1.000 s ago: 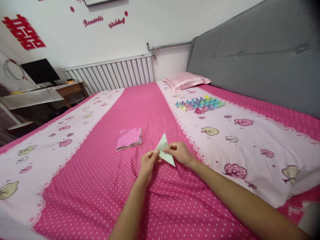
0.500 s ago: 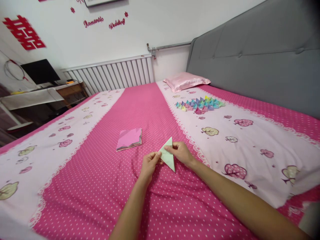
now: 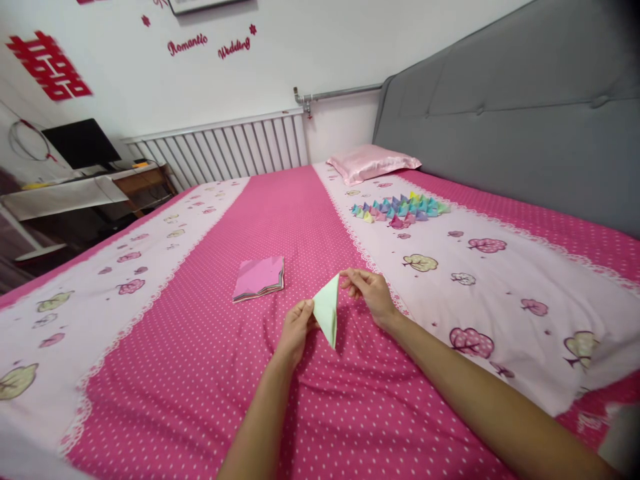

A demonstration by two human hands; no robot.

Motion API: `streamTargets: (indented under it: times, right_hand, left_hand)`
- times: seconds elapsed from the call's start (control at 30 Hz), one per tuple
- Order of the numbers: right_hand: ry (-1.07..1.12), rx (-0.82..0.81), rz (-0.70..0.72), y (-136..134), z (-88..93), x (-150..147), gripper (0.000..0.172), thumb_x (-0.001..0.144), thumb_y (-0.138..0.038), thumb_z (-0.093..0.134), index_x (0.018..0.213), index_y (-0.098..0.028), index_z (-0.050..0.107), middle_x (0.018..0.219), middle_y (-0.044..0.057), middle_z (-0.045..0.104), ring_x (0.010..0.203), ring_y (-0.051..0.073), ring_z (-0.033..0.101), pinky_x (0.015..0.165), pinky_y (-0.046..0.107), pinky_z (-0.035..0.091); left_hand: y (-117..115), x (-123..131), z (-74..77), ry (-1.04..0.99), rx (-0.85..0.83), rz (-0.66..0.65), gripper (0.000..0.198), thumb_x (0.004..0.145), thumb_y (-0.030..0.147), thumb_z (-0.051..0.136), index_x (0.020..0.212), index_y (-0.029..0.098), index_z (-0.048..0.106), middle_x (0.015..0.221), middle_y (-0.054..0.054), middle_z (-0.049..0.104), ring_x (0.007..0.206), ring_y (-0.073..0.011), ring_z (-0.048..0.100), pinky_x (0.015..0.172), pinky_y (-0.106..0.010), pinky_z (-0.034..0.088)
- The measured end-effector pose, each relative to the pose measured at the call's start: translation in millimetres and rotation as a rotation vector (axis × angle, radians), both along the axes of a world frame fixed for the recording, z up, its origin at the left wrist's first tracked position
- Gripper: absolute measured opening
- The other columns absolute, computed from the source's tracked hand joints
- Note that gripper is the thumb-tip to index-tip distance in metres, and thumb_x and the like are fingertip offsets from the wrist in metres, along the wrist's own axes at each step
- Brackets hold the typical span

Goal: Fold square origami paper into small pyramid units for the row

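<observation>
A pale green folded paper triangle (image 3: 328, 309) is held just above the pink dotted bedspread (image 3: 210, 373). My left hand (image 3: 295, 328) pinches its left corner. My right hand (image 3: 369, 292) pinches its upper tip with thumb and forefinger. A stack of pink square paper sheets (image 3: 259, 277) lies on the bed a little beyond and to the left of my hands.
Several small folded paper pieces in many colours (image 3: 400, 207) sit in rows further up the bed, near a pink pillow (image 3: 373, 161). A grey padded headboard (image 3: 500, 107) runs along the right. A radiator (image 3: 225, 150) and a desk with a monitor (image 3: 80, 141) stand beyond the bed.
The green triangle has turned and narrowed, its lower point swinging left. My right hand has slid from the triangle's middle to its upper tip. The left hand has barely moved.
</observation>
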State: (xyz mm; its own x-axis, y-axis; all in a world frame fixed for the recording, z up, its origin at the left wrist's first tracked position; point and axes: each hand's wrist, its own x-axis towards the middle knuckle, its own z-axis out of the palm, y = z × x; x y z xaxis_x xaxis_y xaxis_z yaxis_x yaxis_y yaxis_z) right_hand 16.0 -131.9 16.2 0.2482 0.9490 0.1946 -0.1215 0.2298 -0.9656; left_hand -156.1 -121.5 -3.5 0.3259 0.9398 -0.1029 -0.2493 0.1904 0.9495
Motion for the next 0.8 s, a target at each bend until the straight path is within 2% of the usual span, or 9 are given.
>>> streamTargets:
  times: [0.13,0.3,0.57,0.8]
  right_hand:
    - [-0.001,-0.014,0.109,-3.5,0.3,-2.3,0.035,0.074,-0.047,0.056,0.088,-0.017,0.065,0.070,0.002,0.064,0.050,0.008,0.050,0.049,0.021,0.041]
    - [0.000,-0.043,0.199,-8.2,0.8,-9.8,0.032,0.072,-0.041,0.061,0.092,-0.017,0.064,0.072,0.002,0.064,0.052,0.008,0.051,0.051,0.021,0.042]
    - [0.025,-0.009,0.245,-8.6,1.6,-12.0,0.027,0.072,-0.038,0.062,0.087,-0.016,0.064,0.073,0.001,0.065,0.053,0.008,0.051,0.053,0.021,0.042]
    - [0.031,-0.010,0.222,-7.7,1.8,-12.3,0.023,0.072,-0.038,0.061,0.079,-0.016,0.066,0.063,-0.001,0.060,0.050,0.007,0.049,0.051,0.020,0.040]
  left_hand:
    - [2.8,-0.5,-0.7,-0.102,-0.068,0.075,0.029,0.066,0.042,0.067,0.074,0.015,0.061,0.064,0.000,0.064,0.054,-0.0093,0.056,0.056,-0.020,0.042]
    - [4.3,-0.1,-1.2,-0.124,-0.066,0.089,0.030,0.067,0.043,0.066,0.074,0.014,0.060,0.062,0.001,0.063,0.053,-0.0084,0.054,0.055,-0.020,0.041]
    - [-0.4,1.1,0.7,-0.069,-0.021,0.033,0.029,0.072,0.043,0.061,0.078,0.014,0.060,0.065,0.000,0.062,0.054,-0.0091,0.053,0.054,-0.020,0.040]
    - [-1.1,0.6,0.0,-0.052,-0.006,0.005,0.028,0.073,0.042,0.060,0.078,0.014,0.060,0.063,0.001,0.059,0.054,-0.0080,0.051,0.055,-0.019,0.039]
